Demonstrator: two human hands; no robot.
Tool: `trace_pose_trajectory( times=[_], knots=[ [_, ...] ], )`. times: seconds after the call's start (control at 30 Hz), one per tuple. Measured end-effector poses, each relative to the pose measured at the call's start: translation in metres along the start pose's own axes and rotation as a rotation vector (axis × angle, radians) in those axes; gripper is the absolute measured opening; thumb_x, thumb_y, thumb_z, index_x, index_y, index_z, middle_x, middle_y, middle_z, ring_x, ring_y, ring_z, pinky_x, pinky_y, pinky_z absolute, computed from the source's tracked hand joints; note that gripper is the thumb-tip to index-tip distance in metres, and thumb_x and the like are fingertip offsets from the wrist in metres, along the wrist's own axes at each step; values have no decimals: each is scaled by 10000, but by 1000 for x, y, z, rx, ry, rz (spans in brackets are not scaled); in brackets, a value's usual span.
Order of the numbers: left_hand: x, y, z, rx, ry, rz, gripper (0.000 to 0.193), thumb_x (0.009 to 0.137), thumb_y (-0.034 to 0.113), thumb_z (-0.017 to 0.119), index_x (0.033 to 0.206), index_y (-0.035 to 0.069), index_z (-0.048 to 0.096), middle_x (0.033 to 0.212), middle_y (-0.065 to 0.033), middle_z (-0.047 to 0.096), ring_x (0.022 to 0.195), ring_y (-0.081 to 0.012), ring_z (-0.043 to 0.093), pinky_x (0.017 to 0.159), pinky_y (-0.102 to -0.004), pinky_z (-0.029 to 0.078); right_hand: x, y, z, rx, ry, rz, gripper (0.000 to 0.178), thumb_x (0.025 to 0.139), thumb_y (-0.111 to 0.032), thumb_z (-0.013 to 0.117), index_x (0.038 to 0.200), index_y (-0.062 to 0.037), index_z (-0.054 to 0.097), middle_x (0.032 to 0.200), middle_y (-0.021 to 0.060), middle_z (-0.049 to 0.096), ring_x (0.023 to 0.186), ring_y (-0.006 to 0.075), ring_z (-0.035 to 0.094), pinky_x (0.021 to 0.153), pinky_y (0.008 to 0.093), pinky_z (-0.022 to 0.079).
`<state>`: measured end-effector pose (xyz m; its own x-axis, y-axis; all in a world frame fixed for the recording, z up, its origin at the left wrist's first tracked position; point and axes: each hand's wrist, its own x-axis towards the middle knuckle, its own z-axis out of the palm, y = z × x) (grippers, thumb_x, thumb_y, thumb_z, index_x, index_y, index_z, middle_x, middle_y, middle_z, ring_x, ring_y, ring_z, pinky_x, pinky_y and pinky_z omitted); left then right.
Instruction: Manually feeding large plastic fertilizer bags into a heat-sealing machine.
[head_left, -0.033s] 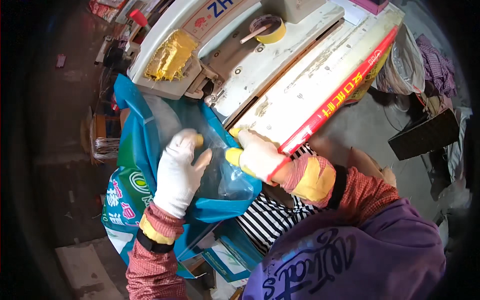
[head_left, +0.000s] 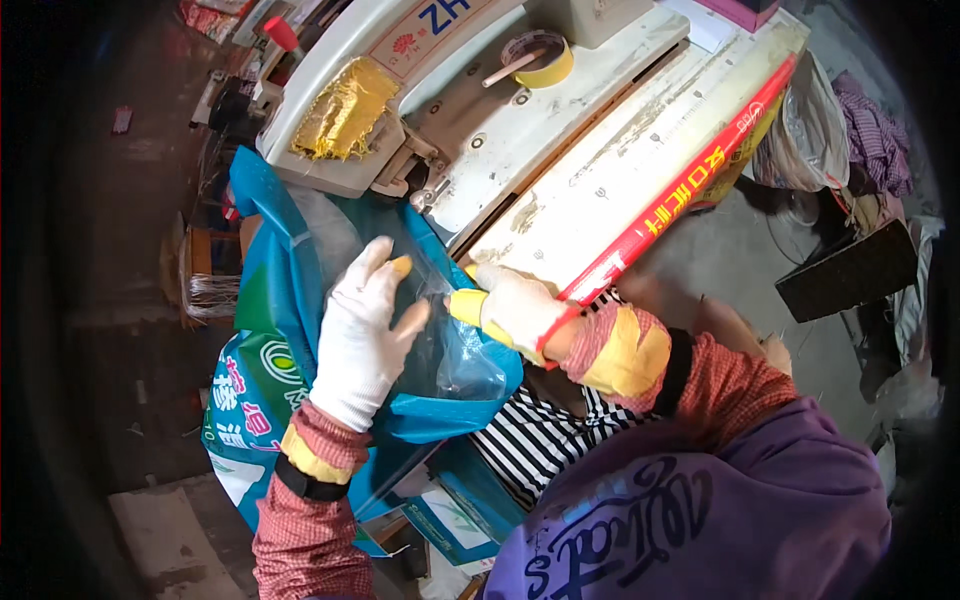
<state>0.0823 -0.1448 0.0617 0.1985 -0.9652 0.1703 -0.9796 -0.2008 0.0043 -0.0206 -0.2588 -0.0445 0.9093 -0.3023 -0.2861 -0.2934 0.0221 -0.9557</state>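
Note:
A blue woven bag [head_left: 440, 415] with green and white printed panels hangs open under the sewing machine head. A clear plastic liner [head_left: 465, 365] shows inside its mouth. My left hand [head_left: 360, 335], in a white glove with a yellow fingertip, is over the mouth at the left, its fingers and thumb apart with nothing visible between them. At the right rim is my right hand [head_left: 520, 315], gloved in white and yellow. Its fingers are closed over the bag's edge; exactly how they grip the edge and liner is partly hidden.
The sewing machine [head_left: 335, 165] has a gold woven scrap on its head. A yellow tape roll [head_left: 545, 65] with a stick lies on its bed. Along the worktable's front edge runs a red printed strip [head_left: 680, 190]. A dark block [head_left: 850, 270] stands at the right.
My left hand's fingers have lifted and shifted slightly up and right, spreading more. My right hand's fingertips have moved a little. The bag has barely moved.

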Motion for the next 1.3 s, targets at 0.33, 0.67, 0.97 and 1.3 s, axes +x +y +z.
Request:
trace_pose_trajectory(
  times=[0.33,0.67,0.97,1.3],
  knots=[
    [-70,-77,32,205,-466,-233,335,817,194,520,1072,-22,541,1126,-195,538,1061,-364,481,920,-412,380,-3,-2,31,-590,-81,-297,260,782,-294,533,925,-91,613,852,158,635,804,326,622,711,406,474],
    [-22,-20,45,-1280,-53,-797,350,865,73,515,1183,-13,398,1020,-104,575,837,-141,572,770,-260,471,-1,9,25,-424,-93,-146,315,813,-353,517,921,-72,609,828,161,636,793,330,620,713,422,466],
    [-23,-16,75,-1739,31,-669,497,789,82,561,1232,-22,360,1118,-125,537,1038,-213,526,940,-316,392,-1,5,27,-457,-59,-104,325,826,-379,511,918,-84,612,856,154,639,815,327,617,733,423,464],
    [-40,-16,31,-1628,296,-848,400,862,56,465,1219,-60,327,1123,-224,512,1039,-275,530,966,-392,393,2,22,11,-474,-180,-172,417,855,-428,475,970,-37,564,865,202,620,831,360,613,722,437,469]
  ],
)
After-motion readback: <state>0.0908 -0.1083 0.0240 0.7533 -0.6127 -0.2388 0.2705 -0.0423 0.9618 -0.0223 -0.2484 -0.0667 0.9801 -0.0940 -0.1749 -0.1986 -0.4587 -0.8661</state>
